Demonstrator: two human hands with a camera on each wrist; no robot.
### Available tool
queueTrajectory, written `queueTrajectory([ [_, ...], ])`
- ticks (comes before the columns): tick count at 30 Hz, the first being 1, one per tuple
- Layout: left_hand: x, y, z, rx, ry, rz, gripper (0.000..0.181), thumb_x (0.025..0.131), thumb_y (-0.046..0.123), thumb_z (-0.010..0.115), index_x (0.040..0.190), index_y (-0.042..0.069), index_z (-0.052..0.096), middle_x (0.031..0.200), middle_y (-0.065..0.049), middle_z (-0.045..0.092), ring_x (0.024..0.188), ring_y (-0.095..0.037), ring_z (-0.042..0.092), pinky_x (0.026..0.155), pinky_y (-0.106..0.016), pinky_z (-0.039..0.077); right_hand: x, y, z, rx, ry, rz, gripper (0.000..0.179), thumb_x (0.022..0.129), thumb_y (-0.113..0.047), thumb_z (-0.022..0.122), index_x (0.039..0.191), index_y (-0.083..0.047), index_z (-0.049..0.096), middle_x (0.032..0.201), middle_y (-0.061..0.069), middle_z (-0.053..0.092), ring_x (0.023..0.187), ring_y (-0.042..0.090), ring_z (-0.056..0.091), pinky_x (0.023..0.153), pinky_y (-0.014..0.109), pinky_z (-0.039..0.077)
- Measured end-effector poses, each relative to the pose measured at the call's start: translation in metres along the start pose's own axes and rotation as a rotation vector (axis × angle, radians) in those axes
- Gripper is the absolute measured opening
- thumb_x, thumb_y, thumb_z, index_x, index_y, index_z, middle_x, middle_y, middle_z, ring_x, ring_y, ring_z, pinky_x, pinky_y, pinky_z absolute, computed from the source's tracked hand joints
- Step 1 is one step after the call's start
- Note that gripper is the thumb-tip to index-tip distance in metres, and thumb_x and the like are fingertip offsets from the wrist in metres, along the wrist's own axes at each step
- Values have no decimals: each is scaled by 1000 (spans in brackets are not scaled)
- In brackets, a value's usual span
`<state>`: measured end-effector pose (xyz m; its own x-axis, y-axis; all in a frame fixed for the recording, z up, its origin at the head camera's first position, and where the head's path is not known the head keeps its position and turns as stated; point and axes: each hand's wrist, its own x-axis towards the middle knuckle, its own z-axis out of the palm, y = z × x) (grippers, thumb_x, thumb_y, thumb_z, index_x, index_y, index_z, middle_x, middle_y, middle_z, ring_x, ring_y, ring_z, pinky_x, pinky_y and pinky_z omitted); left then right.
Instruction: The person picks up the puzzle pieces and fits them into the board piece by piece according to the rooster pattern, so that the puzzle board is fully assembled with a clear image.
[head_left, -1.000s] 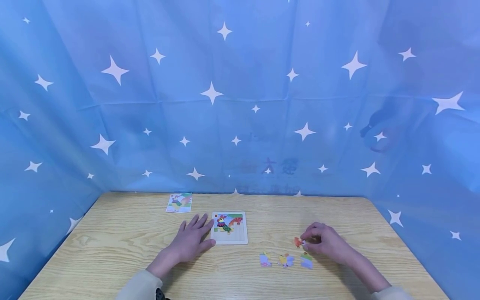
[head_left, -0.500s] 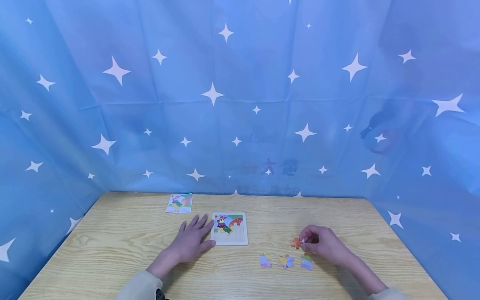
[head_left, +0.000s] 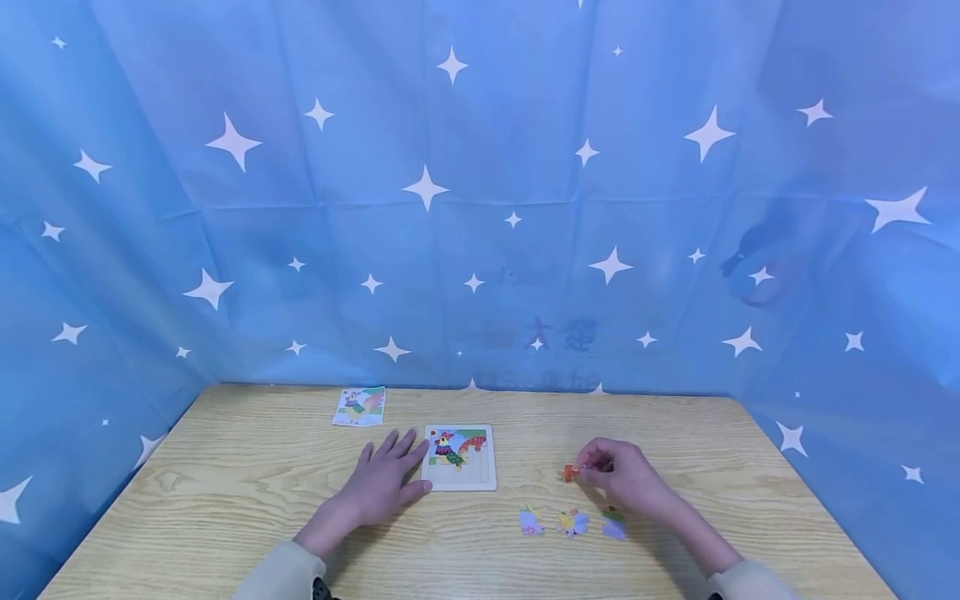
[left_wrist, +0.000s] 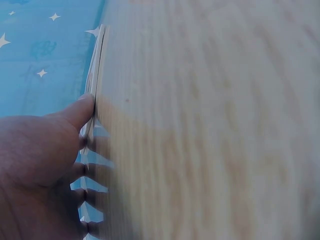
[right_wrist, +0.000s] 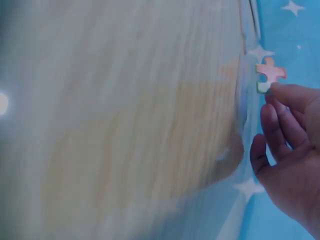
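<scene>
Between thumb and fingers my right hand [head_left: 628, 478] pinches an orange-red jigsaw piece [head_left: 569, 472], held above the table to the right of the puzzle tray. In the right wrist view the jigsaw piece [right_wrist: 270, 75] shows knobs and a green corner. My left hand [head_left: 382, 482] lies with fingers spread on the table, its thumb and index finger touching the left edge of the white-framed puzzle tray [head_left: 460, 486]. Several joined pieces with a rooster's head, body and tail fill the tray's upper part; bare wood shows below.
Three loose jigsaw pieces lie in a row in front of my right hand: a purple one [head_left: 531, 521], a yellow one [head_left: 573, 522] and a green-and-purple one [head_left: 613, 525]. A rooster picture card [head_left: 359, 407] lies at the back left. A starry blue curtain [head_left: 480, 233] hangs behind the table.
My right hand has moved left and slightly away from me with the pinched jigsaw piece, toward the tray. The left hand and the tray stay in place.
</scene>
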<state>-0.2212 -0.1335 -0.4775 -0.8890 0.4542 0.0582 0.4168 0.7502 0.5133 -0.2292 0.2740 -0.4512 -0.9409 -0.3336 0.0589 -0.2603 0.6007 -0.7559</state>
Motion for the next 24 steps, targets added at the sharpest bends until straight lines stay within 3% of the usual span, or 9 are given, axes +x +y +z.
queueTrajectory([
  [14,2,-4,3,15,7,3,65,104,41,59,156,6,43,164,-23,29,150,-50,18,112,-77,13,37,-33,39,23,-14,-98,11,94,-1,71,96,-11,71,88,-2,66,80,16,62,70,29,53],
  [21,-2,2,-4,1,12,36,67,105,45,57,154,0,45,160,-29,32,147,-55,22,109,-79,14,52,-45,59,84,-59,-115,8,95,-2,71,97,-10,71,89,2,68,81,20,63,69,28,53],
  [24,-3,5,-6,3,1,23,65,105,42,58,154,1,45,160,-28,32,147,-54,22,109,-79,14,58,-47,67,105,-65,-104,7,96,-2,71,98,-9,72,89,2,68,80,20,64,69,28,53],
])
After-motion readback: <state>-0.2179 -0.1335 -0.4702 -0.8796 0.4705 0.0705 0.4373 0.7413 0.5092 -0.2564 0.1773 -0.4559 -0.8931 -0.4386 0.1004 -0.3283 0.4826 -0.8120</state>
